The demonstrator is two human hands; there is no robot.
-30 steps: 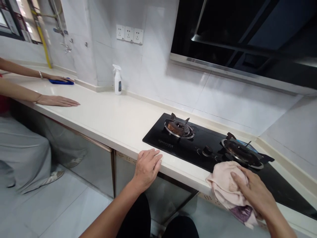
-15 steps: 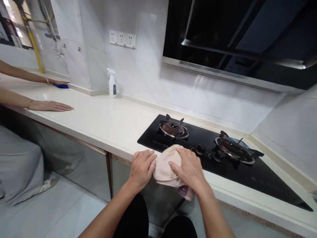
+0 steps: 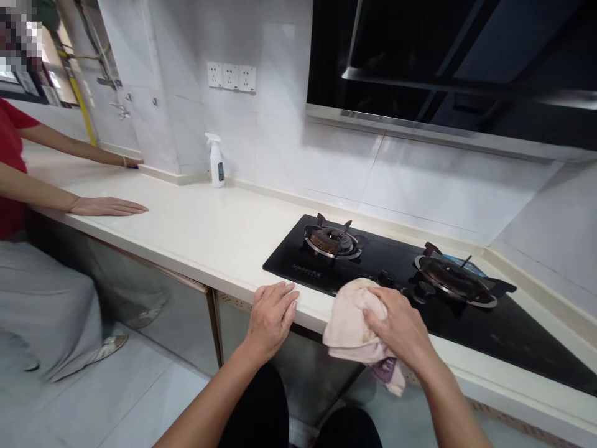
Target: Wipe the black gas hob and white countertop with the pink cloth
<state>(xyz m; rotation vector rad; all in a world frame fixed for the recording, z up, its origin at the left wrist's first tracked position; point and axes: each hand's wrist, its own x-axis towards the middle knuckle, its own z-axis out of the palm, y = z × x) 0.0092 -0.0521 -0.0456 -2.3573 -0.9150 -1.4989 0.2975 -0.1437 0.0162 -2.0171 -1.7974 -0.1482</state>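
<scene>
A pale pink cloth is bunched under my right hand, which grips it at the counter's front edge, by the near side of the black gas stove. The cloth's lower end, with a purple patch, hangs over the edge. My left hand rests on the edge of the white countertop, fingers stretched out, holding nothing. It lies to the left of the cloth, apart from it.
A white spray bottle stands against the wall. At the left, another person's hand lies flat on the counter; their farther hand is by the wall corner. A black range hood overhangs the stove. Cabinet doors are below.
My right hand has moved the cloth rightward along the counter's edge, away from my left hand, which stays in place. The view has shifted slightly, showing more of the other person.
</scene>
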